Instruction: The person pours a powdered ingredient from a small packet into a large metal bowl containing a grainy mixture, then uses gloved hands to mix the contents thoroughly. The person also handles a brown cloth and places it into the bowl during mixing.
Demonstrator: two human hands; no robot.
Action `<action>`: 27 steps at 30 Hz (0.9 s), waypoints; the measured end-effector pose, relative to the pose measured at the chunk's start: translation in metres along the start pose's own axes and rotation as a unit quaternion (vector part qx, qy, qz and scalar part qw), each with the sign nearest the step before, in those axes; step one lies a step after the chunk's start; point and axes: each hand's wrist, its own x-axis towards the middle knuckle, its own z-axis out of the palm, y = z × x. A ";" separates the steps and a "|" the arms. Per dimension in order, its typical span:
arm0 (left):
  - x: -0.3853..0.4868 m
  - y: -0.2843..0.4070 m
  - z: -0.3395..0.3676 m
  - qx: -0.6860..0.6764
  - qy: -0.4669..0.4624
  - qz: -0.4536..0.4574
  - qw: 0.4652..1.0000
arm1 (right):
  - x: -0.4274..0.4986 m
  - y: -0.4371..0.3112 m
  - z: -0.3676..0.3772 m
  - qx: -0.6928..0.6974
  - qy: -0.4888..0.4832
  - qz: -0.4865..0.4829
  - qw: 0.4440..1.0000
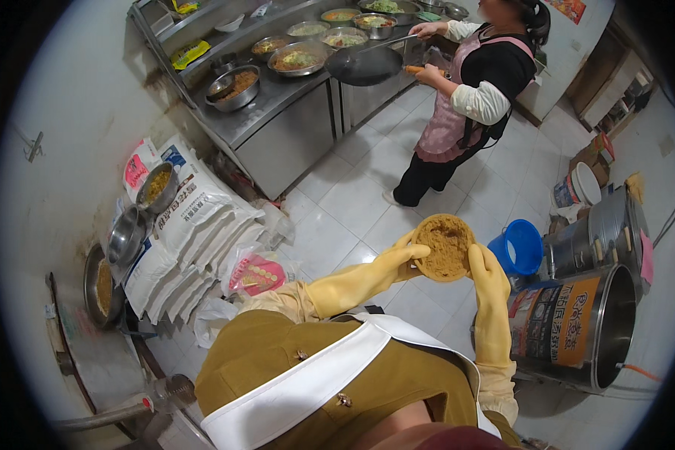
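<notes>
Both of my hands wear long yellow rubber gloves. Between them is a round yellowish tub (444,247) with a brown, crumbly paste inside, its open top facing me. My left hand (408,253) grips the tub's left side, the thumb over the rim. On the opposite side, my right hand (482,261) holds the edge; the fingers under the tub are mostly hidden. The tub is held up in front of me, above the tiled floor (337,225).
A co-worker in a pink apron (441,124) holds a wok (365,64) by a steel counter (270,112) bearing several filled bowls. Stacked flour sacks (197,225) stand at left. A blue bucket (517,247) and a large steel pot (616,329) are at right.
</notes>
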 end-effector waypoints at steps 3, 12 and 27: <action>0.029 0.004 0.008 0.002 -0.002 0.004 1.000 | 0.034 0.004 -0.010 -0.028 0.004 -0.006 1.000; 0.126 0.028 -0.004 0.011 -0.007 0.011 1.000 | 0.125 -0.006 -0.034 -0.017 -0.033 0.020 0.999; 0.303 0.082 -0.022 -0.025 -0.071 -0.017 0.997 | 0.287 -0.002 -0.088 0.034 -0.065 0.081 0.994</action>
